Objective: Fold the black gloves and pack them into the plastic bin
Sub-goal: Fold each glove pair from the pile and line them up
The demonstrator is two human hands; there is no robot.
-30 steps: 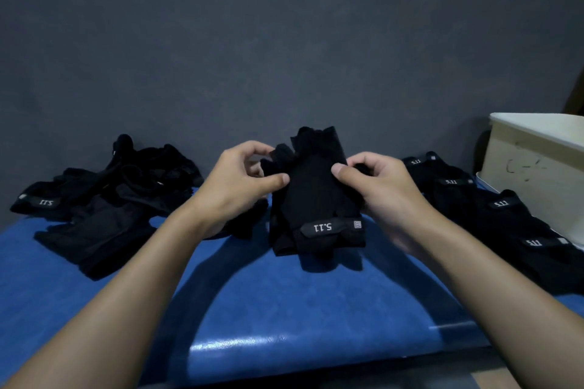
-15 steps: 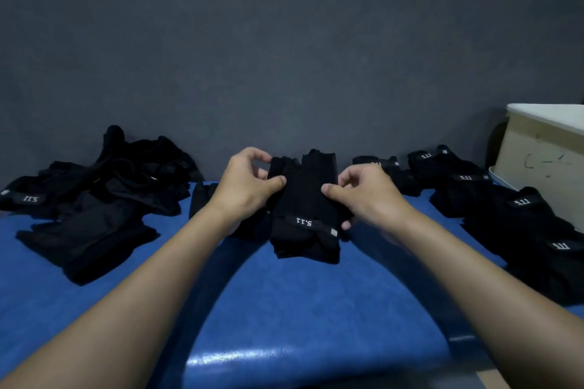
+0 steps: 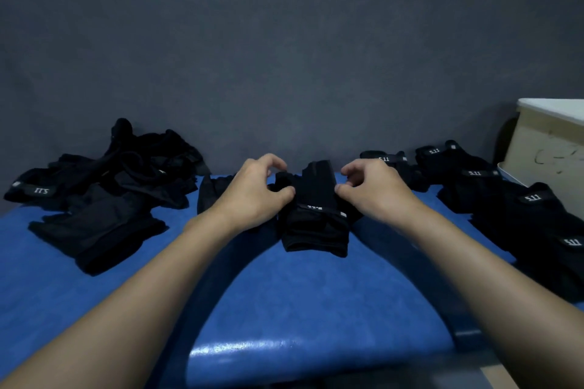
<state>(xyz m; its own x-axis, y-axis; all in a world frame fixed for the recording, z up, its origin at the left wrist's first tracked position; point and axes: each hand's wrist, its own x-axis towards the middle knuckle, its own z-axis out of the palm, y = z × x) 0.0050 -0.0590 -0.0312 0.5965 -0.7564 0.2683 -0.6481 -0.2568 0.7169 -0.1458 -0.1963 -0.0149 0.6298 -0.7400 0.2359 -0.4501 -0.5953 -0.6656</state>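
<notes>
Lettering 5.11 marks gloves (image 3: 518, 215) at right; left hand (image 3: 252, 196) and right hand (image 3: 376, 193) pinch folded glove (image 3: 313, 224).

White "5.11" marks the gloves' wrist straps (image 3: 473, 173).

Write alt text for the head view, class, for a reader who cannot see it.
The left hand and right hand pinch a black glove by its sides on a blue table. A loose glove heap lies left; laid-out gloves lie right, by a pale bin.
</notes>
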